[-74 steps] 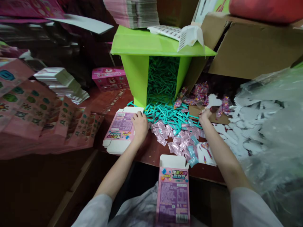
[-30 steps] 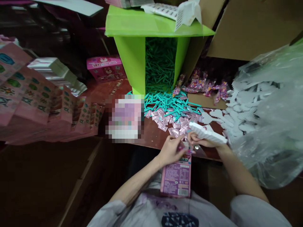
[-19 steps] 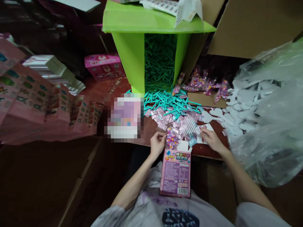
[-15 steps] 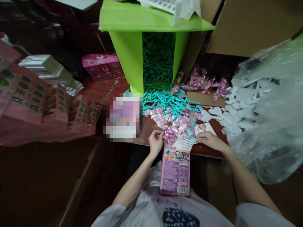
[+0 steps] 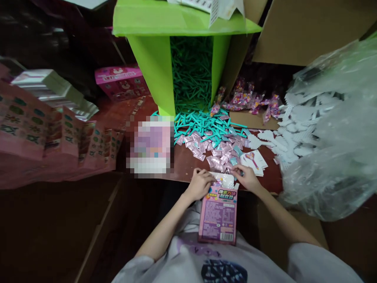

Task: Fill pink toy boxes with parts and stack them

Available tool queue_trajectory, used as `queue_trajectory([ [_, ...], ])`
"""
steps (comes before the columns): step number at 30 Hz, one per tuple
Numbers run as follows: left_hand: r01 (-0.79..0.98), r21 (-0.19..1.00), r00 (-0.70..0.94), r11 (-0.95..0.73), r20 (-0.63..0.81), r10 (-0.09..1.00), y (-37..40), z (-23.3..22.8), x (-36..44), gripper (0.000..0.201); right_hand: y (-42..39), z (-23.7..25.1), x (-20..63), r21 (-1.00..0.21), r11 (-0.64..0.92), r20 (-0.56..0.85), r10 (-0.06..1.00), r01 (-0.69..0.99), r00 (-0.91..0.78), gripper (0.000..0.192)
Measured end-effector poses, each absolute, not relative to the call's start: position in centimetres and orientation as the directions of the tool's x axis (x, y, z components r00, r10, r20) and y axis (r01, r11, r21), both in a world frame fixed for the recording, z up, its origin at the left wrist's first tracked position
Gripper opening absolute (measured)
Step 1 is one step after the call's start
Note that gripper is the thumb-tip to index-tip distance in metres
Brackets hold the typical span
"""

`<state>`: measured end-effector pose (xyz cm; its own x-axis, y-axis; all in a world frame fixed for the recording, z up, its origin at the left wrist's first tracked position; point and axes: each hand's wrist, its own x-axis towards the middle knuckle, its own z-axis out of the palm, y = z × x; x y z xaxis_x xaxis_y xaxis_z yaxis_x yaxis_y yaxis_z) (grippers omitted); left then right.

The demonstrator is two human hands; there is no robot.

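The pink and purple printed box [image 5: 218,216] stands against my shirt with its top end open and the white flap raised. My left hand [image 5: 202,184] is closed at the box mouth, its fingers on a clear bag of coloured beads [image 5: 218,182] that is partly inside. A white pegboard [image 5: 230,182] shows in the opening, to the right of the bag. Close to the right side of the mouth is my right hand [image 5: 247,179], fingers pinched together beside the small sachets; a small dark bit shows at the fingers, too little to name.
Pink sachets [image 5: 216,162] and turquoise sticks [image 5: 203,124] spill from a green carton [image 5: 150,70]. Printed cards [image 5: 253,161] lie right of the sachets. White pegboards [image 5: 297,129] fill a plastic bag [image 5: 332,169]. More bead bags [image 5: 243,94] lie behind. Pink boxes [image 5: 70,137] line the left.
The bead bag and white pegboard have gone from above the box down into its mouth. My left hand has moved right and lower; my right hand has moved left, closer to the box.
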<state>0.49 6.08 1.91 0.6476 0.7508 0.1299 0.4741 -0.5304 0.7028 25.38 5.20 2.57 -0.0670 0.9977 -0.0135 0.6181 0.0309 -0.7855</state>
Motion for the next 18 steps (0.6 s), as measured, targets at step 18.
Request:
queue_trajectory([
  [18,0.538,0.640,0.622,-0.549,0.137,0.771,3.8,2.3,0.8,0.035,-1.9,-1.3,20.8,-0.629,0.041,0.336,0.915,0.776,0.224,0.019],
])
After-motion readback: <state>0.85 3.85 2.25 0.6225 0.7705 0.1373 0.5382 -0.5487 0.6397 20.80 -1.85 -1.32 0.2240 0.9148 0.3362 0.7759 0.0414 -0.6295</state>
